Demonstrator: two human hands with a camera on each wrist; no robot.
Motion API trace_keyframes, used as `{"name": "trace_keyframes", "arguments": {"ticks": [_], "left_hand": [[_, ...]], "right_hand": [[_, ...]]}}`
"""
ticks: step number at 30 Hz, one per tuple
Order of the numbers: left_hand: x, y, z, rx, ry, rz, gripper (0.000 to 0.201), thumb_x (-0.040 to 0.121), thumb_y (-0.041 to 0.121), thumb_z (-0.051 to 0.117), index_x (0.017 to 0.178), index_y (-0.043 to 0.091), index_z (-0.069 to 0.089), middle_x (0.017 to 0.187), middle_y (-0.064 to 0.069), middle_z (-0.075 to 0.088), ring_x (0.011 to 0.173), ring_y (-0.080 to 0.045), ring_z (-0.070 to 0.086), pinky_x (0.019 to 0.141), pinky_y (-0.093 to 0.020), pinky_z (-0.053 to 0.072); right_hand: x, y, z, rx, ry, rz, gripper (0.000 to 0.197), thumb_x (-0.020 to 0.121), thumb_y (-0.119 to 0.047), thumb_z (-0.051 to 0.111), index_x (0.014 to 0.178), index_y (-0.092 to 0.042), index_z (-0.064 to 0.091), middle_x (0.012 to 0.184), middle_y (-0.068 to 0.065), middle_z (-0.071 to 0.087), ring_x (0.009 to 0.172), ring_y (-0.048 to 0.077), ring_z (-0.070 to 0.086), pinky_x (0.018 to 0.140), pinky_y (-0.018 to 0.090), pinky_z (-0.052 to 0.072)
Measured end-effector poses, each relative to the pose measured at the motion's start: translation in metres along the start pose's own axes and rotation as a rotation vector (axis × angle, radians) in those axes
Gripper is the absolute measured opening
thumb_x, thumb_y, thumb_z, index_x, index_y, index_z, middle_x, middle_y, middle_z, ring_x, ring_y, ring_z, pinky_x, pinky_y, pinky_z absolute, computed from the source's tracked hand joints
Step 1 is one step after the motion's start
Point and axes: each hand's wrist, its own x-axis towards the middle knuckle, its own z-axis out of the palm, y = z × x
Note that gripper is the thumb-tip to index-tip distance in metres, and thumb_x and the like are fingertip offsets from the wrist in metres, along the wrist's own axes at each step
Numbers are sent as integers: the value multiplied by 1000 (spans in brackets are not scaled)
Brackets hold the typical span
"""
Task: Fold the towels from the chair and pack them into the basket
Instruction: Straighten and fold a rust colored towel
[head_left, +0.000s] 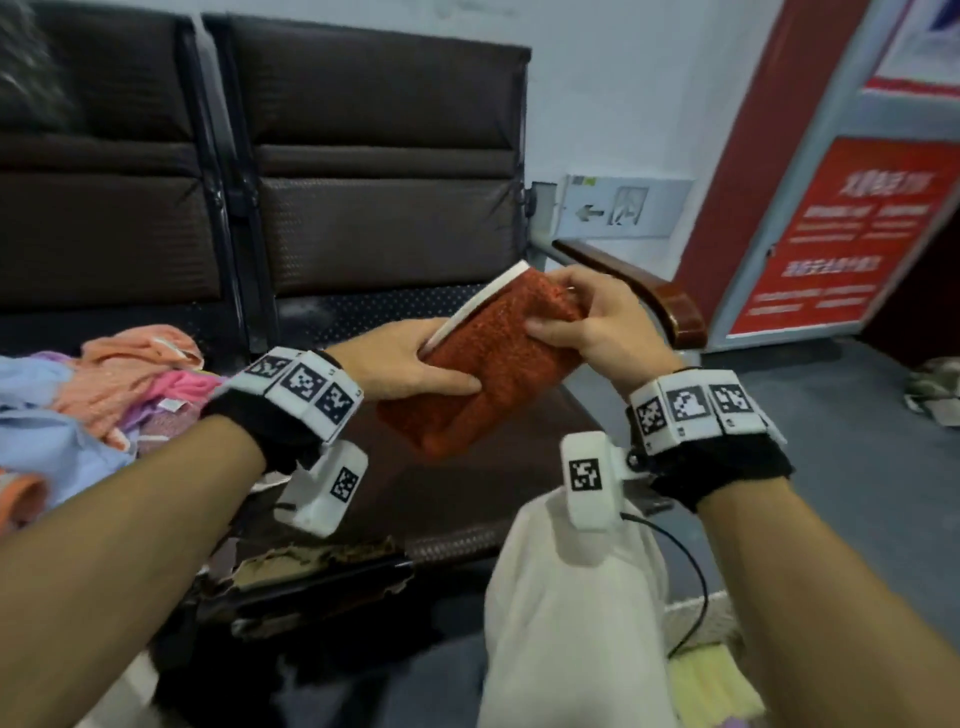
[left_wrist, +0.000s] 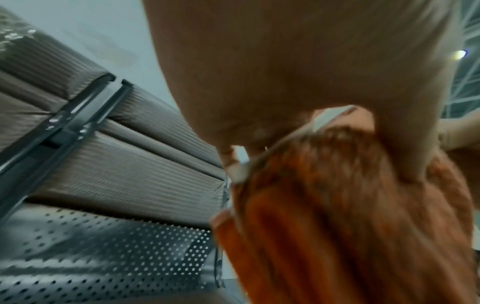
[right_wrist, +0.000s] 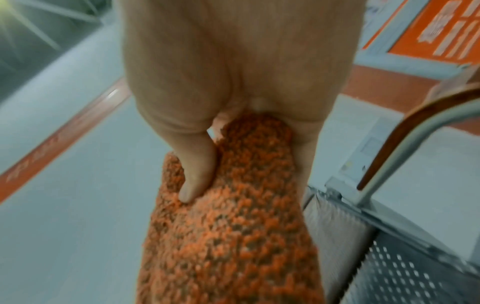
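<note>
A folded rust-orange towel (head_left: 493, 358) with a white edge band is held in the air above the chair seat (head_left: 431, 483). My left hand (head_left: 410, 358) grips its left side, thumb on top and fingers underneath. My right hand (head_left: 587, 317) pinches its upper right corner, thumb pressed into the pile. In the left wrist view the towel (left_wrist: 337, 216) hangs below the palm. The right wrist view shows the thumb (right_wrist: 197, 174) dug into the towel (right_wrist: 233, 226). No basket can be made out.
A heap of unfolded towels (head_left: 98, 400) in pink, peach and light blue lies on the neighbouring seat at left. Brown padded chair backs (head_left: 384, 171) stand behind. A wooden armrest (head_left: 639, 286) is close to my right hand. White cloth (head_left: 571, 613) hangs low in front.
</note>
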Motion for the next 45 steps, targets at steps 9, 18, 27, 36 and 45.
{"name": "trace_keyframes", "arguments": {"ticks": [9,18,27,36,45], "left_hand": [[60,119,93,368,22,205,14,82,26,59,94,19,59,89,0,61,85,-17,57,67,-25,34],[100,125,285,329,-353,273,39,84,30,68,120,18,60,115,-5,65,109,-21,58,88,-24,39],[89,33,432,225,-616,-18,20,87,23,61,105,15,64,105,-7,67,100,-22,61,81,-25,43],[101,7,451,433,-823,-24,57,90,26,56,142,13,36,142,-10,45,128,-25,45,104,-30,36],[93,23,369,197,-526,-81,23,87,21,61,109,21,66,111,-1,66,102,-18,63,80,-20,43]], "right_hand": [[-110,46,-126,161,490,118,27,82,-10,70,108,-9,63,99,10,66,93,24,63,90,47,51],[-272,185,-173,79,758,439,12,89,-8,63,99,-13,63,99,12,67,90,16,60,83,32,50],[-323,301,-168,-13,679,856,36,84,0,62,117,-13,58,97,2,63,88,17,61,74,22,52],[-300,374,-139,-225,414,1067,35,89,-13,62,123,-11,60,119,11,64,113,27,58,100,33,44],[-265,319,-146,-652,126,1090,27,88,-12,57,114,-15,64,119,7,64,109,24,59,86,24,44]]}}
